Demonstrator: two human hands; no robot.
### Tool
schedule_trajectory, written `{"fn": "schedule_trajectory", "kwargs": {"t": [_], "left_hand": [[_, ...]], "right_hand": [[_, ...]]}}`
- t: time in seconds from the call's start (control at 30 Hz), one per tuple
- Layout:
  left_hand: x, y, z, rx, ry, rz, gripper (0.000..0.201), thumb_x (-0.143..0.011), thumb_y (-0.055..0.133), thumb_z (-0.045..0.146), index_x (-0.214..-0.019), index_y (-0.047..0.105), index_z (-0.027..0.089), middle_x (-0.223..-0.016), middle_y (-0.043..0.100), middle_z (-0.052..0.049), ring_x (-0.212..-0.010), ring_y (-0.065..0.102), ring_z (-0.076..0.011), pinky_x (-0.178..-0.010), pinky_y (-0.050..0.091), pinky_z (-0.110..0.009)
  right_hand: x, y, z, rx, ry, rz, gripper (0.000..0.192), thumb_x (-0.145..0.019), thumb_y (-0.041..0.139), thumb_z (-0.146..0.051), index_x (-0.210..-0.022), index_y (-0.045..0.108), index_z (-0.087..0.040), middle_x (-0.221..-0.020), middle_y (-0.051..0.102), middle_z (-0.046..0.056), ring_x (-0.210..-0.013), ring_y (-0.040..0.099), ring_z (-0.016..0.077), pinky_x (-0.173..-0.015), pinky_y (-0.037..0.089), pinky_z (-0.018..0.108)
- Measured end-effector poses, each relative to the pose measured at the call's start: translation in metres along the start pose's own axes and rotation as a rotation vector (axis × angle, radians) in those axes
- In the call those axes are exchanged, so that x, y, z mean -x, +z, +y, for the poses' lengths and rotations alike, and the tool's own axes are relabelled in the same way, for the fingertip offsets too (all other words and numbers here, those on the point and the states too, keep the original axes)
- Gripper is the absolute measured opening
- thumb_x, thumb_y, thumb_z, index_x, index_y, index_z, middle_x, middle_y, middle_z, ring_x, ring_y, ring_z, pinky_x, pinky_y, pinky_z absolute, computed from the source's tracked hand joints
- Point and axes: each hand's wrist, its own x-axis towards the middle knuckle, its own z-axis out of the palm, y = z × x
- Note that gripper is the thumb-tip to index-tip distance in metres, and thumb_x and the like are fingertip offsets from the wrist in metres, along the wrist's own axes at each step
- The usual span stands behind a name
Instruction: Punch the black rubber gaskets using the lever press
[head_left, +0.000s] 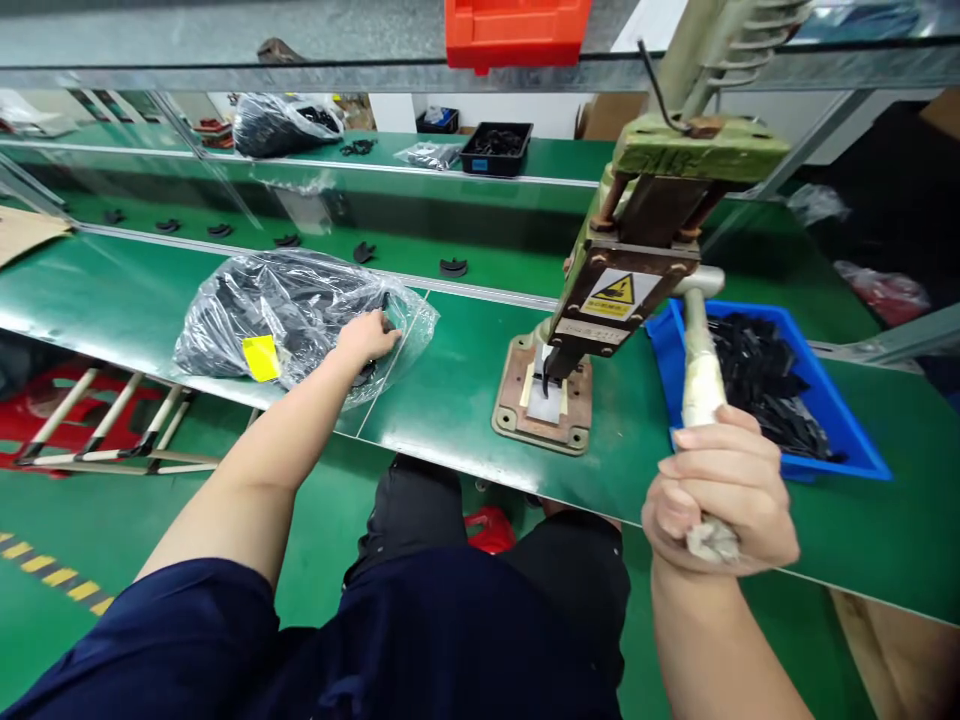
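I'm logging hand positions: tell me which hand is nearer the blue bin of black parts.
Right. The right hand grips the press lever beside the blue bin; the left hand reaches into the plastic bag, far across the press.

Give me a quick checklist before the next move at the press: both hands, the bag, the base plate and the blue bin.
1. Right hand gripped on the cloth-wrapped press lever: ok.
2. Left hand at the mouth of the clear plastic bag of black parts: ok; whether it holds a part, cannot tell.
3. Both hands away from the ram of the green hand press: ok.
4. Part seated on the press's metal base plate under the ram: cannot tell; only a pale pad shows.
5. Blue plastic bin beside the press, holding black pieces: ok.
6. Yellow warning label on the press readable: ok.
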Motion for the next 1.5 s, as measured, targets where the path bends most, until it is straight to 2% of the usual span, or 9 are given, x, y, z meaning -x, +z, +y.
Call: {"fn": "schedule_trajectory", "kwargs": {"t": [0.1,0.23,0.5,0.8,0.93,1.07,1.2,1.37,1.5], "left_hand": [[-0.012,0.0,-0.018,-0.117,-0.056,-0.043,0.079,-0.087,0.064,0.076,-0.135,0.064,0.013,-0.139,0.068,-0.03,-0.131,0.064,-0.0471,-0.111,0.047,-0.055],[-0.014,0.009,-0.016,-0.134,-0.06,0.012,0.096,-0.085,0.058,0.085,-0.143,0.058,0.009,-0.146,0.061,-0.035,-0.136,0.059,-0.0534,-0.115,0.04,-0.066],[-0.037,0.017,0.0,-0.011,-0.063,-0.034,0.05,-0.093,0.066,0.055,-0.128,0.065,0.019,-0.132,0.072,-0.025,-0.127,0.067,-0.0433,-0.108,0.048,-0.054],[-0.053,0.02,0.001,-0.059,-0.118,0.013,0.088,-0.088,0.062,0.074,-0.146,0.056,0.008,-0.152,0.054,-0.036,-0.14,0.054,-0.0523,-0.116,0.04,-0.064],[-0.055,0.023,0.003,-0.034,-0.032,-0.02,0.067,-0.087,0.072,0.063,-0.134,0.064,0.016,-0.146,0.062,-0.03,-0.135,0.061,-0.047,-0.113,0.045,-0.056],[-0.046,0.029,0.007,0.123,0.061,-0.056,0.053,-0.083,0.081,0.043,-0.127,0.06,0.022,-0.121,0.076,-0.016,-0.116,0.072,-0.0348,-0.101,0.052,-0.042],[-0.029,0.035,0.018,0.209,0.1,-0.036,0.05,-0.087,0.078,0.034,-0.129,0.054,0.021,-0.106,0.077,-0.012,-0.105,0.074,-0.0332,-0.093,0.053,-0.04],[-0.006,0.029,0.042,0.202,0.143,-0.053,0.038,-0.093,0.069,0.031,-0.127,0.056,0.019,-0.102,0.075,-0.009,-0.102,0.074,-0.0285,-0.092,0.055,-0.037],[0.023,0.026,0.064,0.004,0.368,-0.039,0.025,-0.098,0.057,0.029,-0.119,0.063,0.017,-0.119,0.071,-0.016,-0.111,0.072,-0.0305,-0.097,0.055,-0.039]], "right_hand": [[0.0,0.0,0.0,0.015,-0.004,-0.005,0.022,-0.084,0.073,-0.035,-0.069,0.058,-0.027,-0.066,0.067,-0.004,-0.075,0.073,0.0221,-0.097,0.063,0.057],[0.0,0.001,-0.001,0.012,0.004,-0.001,0.02,-0.083,0.072,-0.035,-0.07,0.059,-0.028,-0.067,0.067,-0.004,-0.076,0.072,0.0217,-0.098,0.062,0.057],[-0.006,0.001,-0.006,0.021,0.003,-0.034,0.017,-0.079,0.073,-0.025,-0.072,0.058,-0.026,-0.069,0.067,-0.004,-0.076,0.073,0.023,-0.099,0.062,0.058],[-0.007,0.0,-0.008,0.021,0.025,-0.04,0.015,-0.077,0.073,-0.023,-0.072,0.059,-0.026,-0.07,0.068,-0.005,-0.077,0.072,0.022,-0.098,0.061,0.057],[-0.007,0.0,-0.008,0.008,0.014,-0.04,0.015,-0.078,0.072,-0.024,-0.072,0.058,-0.026,-0.07,0.067,-0.004,-0.077,0.071,0.0222,-0.098,0.061,0.058],[-0.006,0.002,-0.008,0.008,0.015,-0.026,0.018,-0.083,0.071,-0.028,-0.072,0.057,-0.026,-0.069,0.066,-0.004,-0.078,0.072,0.0212,-0.101,0.061,0.058],[-0.006,0.003,-0.009,0.001,0.018,-0.016,0.022,-0.087,0.071,-0.032,-0.071,0.057,-0.025,-0.068,0.065,-0.003,-0.079,0.072,0.0196,-0.102,0.06,0.054],[-0.007,0.005,-0.013,0.003,0.046,-0.013,0.027,-0.091,0.071,-0.036,-0.07,0.058,-0.025,-0.069,0.066,-0.005,-0.082,0.072,0.0168,-0.104,0.06,0.053],[-0.007,0.006,-0.015,0.003,0.058,-0.007,0.031,-0.095,0.069,-0.039,-0.07,0.057,-0.024,-0.072,0.066,-0.006,-0.085,0.072,0.015,-0.106,0.059,0.053]]}}
